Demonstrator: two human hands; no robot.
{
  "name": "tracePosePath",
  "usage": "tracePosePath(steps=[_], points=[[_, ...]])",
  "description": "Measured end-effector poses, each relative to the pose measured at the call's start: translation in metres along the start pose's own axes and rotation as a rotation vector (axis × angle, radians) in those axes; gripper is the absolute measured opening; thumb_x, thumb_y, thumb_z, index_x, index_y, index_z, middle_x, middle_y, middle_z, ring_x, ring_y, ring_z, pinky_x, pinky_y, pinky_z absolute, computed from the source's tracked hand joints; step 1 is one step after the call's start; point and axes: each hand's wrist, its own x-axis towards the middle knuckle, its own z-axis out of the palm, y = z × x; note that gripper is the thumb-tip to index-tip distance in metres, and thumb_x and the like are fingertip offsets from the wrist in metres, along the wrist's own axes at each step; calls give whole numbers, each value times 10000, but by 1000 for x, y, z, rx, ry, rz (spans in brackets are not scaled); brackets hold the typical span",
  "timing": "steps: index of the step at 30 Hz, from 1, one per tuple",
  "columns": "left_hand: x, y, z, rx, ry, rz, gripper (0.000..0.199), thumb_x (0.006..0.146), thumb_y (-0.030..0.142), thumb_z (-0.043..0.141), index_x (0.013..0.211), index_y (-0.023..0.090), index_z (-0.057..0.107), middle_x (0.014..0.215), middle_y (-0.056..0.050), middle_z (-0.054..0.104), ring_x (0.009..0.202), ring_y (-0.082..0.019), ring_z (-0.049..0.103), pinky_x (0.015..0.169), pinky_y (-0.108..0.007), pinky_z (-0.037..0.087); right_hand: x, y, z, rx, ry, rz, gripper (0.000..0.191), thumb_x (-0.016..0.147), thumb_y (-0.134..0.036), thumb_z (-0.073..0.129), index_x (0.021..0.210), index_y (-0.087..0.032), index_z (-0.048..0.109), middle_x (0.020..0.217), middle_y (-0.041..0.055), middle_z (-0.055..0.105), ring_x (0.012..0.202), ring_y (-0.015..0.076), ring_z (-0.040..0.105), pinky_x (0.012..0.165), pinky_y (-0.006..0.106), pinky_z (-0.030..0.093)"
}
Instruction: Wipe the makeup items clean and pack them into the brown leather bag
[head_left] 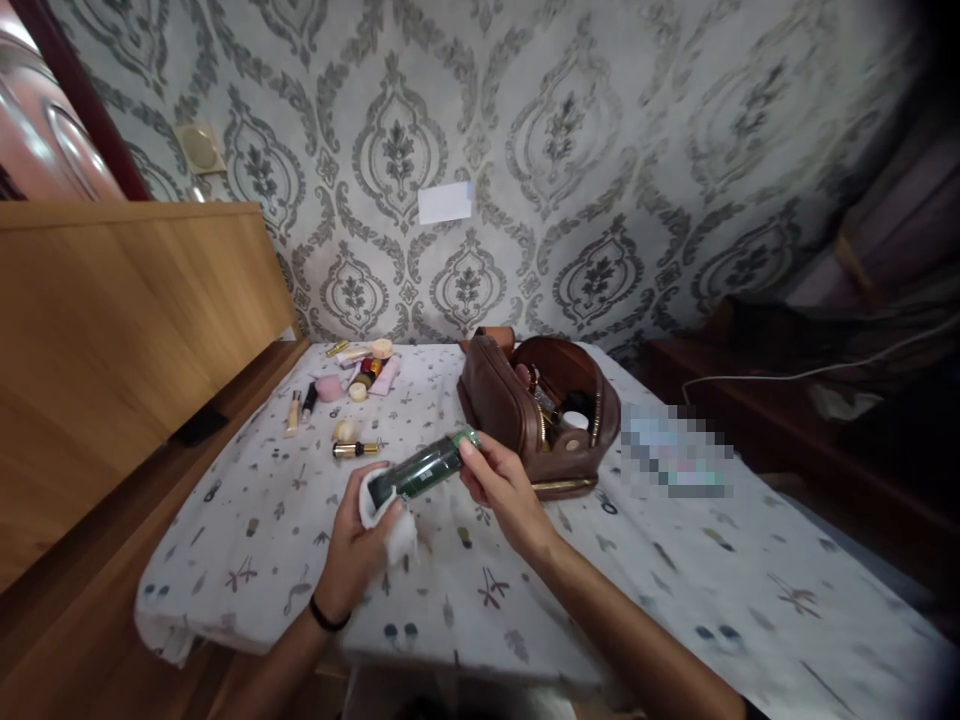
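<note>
Above the cloth, a dark green bottle (427,468) lies tilted between my two hands. My left hand (358,535), with a black band at the wrist, wraps a white wipe (400,535) around the bottle's lower left end. At the upper right end, my right hand (499,485) pinches the bottle between thumb and fingers. Just beyond the right hand stands a brown toiletry bag (491,395), unzipped, with a white-lidded jar (575,421) and other small items inside. A black and gold lipstick tube (355,450) lies beyond my left hand.
Several cosmetics, among them a pink tube (385,376) and a pink jar (328,388), sit at the back left of the patterned tablecloth (285,520). A blurred-out flat item (679,455) lies right of the bag. A wooden cabinet (135,350) borders the left side.
</note>
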Motion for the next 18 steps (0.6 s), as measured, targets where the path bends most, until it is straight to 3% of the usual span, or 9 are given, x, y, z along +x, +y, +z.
tracePosePath(steps=[4,6,9,12,15,18], points=[[-4,-2,-6,315,-4,353,403,824,287,666,1211,256,559,1196,-68,609,1103,-243,582,978,-381,461,-15,3,-1,97,94,-25,339,815,-544,642,853,-216,567,565,-78,352,451,67,258,399,192,165],[-6,-2,-5,349,-5,431,410,840,256,645,1241,273,560,1231,-65,605,1149,-249,560,1018,-394,431,-22,5,-4,98,135,-48,316,825,-523,638,844,-215,572,583,-73,339,460,67,260,403,195,165],[-8,3,0,301,47,353,294,877,303,602,1168,260,610,1173,-56,637,1102,-238,583,978,-364,451,-32,6,-10,36,139,-92,260,846,-471,635,834,-215,590,607,-58,360,481,77,280,417,203,201],[-6,12,7,276,41,191,247,928,392,513,1021,218,662,1023,-54,673,993,-220,613,905,-326,470,-43,1,-17,-134,88,-195,210,859,-422,634,925,-222,641,710,-11,514,571,112,424,492,225,340],[-2,19,11,295,-77,136,346,955,436,439,958,188,679,926,-57,679,904,-205,614,863,-311,465,-52,-6,-19,-308,-38,-299,187,868,-367,634,994,-230,652,837,21,609,714,158,541,625,256,432],[-3,28,18,322,-227,192,395,975,434,383,956,169,676,908,-66,675,871,-195,611,833,-305,462,-58,-10,-15,-419,-107,-333,161,900,-348,592,987,-217,628,830,22,615,712,156,550,644,255,438]])
